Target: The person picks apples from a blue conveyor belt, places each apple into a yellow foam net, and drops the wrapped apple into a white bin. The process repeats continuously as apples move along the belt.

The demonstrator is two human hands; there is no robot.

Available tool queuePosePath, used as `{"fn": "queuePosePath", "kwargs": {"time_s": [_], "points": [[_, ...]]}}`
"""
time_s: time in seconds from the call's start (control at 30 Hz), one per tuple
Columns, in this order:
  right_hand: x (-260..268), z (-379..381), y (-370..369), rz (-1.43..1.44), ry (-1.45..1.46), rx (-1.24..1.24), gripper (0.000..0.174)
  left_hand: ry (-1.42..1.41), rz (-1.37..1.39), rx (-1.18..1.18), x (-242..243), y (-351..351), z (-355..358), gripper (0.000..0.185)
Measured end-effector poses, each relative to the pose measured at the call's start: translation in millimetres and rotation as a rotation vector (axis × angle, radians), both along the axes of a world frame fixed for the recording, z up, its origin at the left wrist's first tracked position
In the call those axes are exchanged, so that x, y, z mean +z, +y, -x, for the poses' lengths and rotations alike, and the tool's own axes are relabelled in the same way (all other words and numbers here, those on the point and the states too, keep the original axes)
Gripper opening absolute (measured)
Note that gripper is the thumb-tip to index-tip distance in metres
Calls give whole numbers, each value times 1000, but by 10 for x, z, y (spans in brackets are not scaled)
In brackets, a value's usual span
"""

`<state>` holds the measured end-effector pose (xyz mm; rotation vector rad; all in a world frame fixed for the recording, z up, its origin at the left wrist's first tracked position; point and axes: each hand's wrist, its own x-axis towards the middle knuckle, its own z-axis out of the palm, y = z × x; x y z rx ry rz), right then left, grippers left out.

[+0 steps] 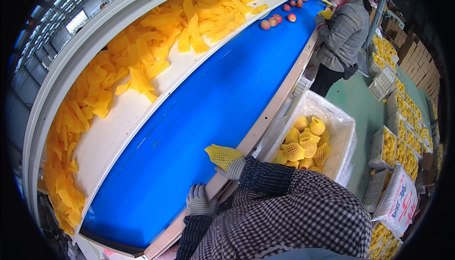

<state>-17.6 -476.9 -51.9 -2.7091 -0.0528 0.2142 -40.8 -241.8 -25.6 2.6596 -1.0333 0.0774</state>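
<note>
My left hand (201, 200), in a striped knit glove, rests on the near edge of a blue conveyor belt (199, 128) and holds nothing. Farther along the same edge is my right hand (233, 168), also gloved. A yellow foam fruit net (222, 156) covers its fingers and points out over the belt; whether anything else is inside the net I cannot see. Beside my right forearm stands a plastic-lined white crate (339, 125). Several apples in yellow foam nets (307, 142) lie in it, partly hidden by my sleeve.
Loose yellow foam nets (149, 43) are heaped on a white shelf (106, 135) beyond the belt. Several bare apples (277, 19) sit at its far end, near a co-worker (343, 29). Filled crates (385, 146) and a white printed sack (397, 199) stand at the right.
</note>
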Motion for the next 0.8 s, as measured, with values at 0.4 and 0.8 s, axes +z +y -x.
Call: {"fn": "queuePosePath", "kwargs": {"time_s": [0.4,0.8], "points": [[53,-2,-2,-17,28,7,60,-3,-1,5,-19,5,0,67],[-13,-22,7,-16,24,-1,59,-4,0,4,-16,-1,-4,67]]}}
